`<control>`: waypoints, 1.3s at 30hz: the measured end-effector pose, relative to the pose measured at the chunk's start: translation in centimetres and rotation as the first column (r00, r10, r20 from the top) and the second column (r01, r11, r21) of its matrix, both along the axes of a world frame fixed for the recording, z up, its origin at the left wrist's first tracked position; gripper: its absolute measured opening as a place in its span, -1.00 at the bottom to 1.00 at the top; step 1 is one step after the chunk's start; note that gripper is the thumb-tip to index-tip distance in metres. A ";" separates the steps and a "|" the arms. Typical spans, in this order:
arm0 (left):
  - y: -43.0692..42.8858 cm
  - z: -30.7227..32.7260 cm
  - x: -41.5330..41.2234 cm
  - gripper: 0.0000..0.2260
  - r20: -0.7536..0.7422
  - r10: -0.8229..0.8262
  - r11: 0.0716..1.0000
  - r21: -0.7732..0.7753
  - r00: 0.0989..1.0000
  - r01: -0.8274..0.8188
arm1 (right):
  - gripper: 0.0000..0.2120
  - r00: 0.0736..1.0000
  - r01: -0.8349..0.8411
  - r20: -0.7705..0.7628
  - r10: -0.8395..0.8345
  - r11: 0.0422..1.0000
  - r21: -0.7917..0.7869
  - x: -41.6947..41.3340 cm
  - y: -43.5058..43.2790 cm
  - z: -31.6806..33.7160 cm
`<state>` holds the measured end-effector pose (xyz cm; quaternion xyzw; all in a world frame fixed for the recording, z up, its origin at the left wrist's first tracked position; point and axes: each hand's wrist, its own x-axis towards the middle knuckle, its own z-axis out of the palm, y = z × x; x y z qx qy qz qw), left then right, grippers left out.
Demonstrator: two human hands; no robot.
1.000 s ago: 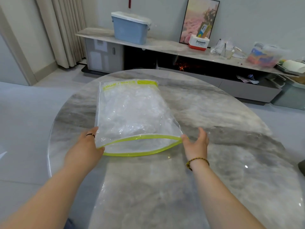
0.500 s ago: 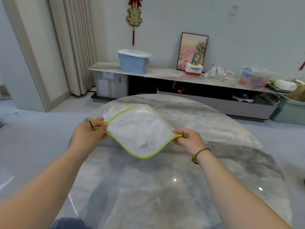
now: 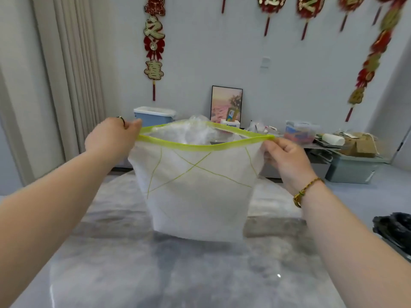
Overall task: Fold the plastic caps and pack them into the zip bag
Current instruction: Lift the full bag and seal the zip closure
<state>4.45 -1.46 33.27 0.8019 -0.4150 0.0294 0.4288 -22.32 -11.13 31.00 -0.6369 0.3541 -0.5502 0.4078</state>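
Note:
A clear zip bag [image 3: 198,196] with a yellow-green zip strip hangs upright above the round marble table [image 3: 178,274]. Its mouth faces up and stands slightly apart. Crumpled clear plastic caps [image 3: 195,130] show inside at the top. My left hand [image 3: 111,138] pinches the left end of the zip strip, and my right hand [image 3: 282,156] pinches the right end. The bag's bottom edge hangs just over the table top.
Behind the table runs a low cabinet carrying a blue lidded box [image 3: 154,115], a framed picture [image 3: 226,104] and a clutter of bags and boxes [image 3: 302,132]. A black object [image 3: 393,227] lies at the table's right edge. Red ornaments hang on the wall.
The bag lay flat on the table; both hands took its zip corners and lifted it upright. My view has tilted upward toward the wall.

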 end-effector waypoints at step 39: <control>-5.2 2.3 -11.5 -0.75 0.665 -0.543 0.821 0.295 0.513 0.488 | -0.77 0.972 0.205 -0.030 -0.232 0.909 -0.362 1.7 1.6 -2.3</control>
